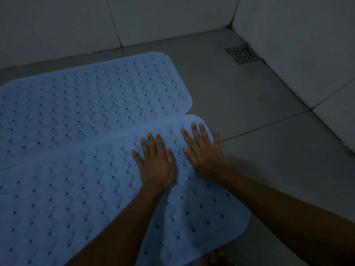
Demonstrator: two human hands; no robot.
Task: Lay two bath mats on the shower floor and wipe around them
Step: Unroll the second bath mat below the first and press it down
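Grey floor tiles (249,116) meet pale wall tiles (57,25) in a dim shower corner. Both hands lie flat, palms down, on the nearer mat (76,198). The left hand (156,162) has its fingers straight and slightly spread, pressing the mat's surface just inside its far edge. The right hand (205,150) sits just beside it, fingers also straight and fanned, with the little finger reaching the mat's right edge where it meets the bare floor. Neither hand curls around anything.

Two blue bath mats lie on the floor, both dotted with rows of small holes and round bumps. The nearer mat's far long edge overlaps the near edge of the farther mat (92,100), so the two touch along a diagonal seam. The farther mat runs close along the back wall.

One square metal floor drain (242,55) sits in the corner, well apart from both mats, tight against the right wall. Toes (217,258) show at the bottom edge, just beside the nearer mat's corner.
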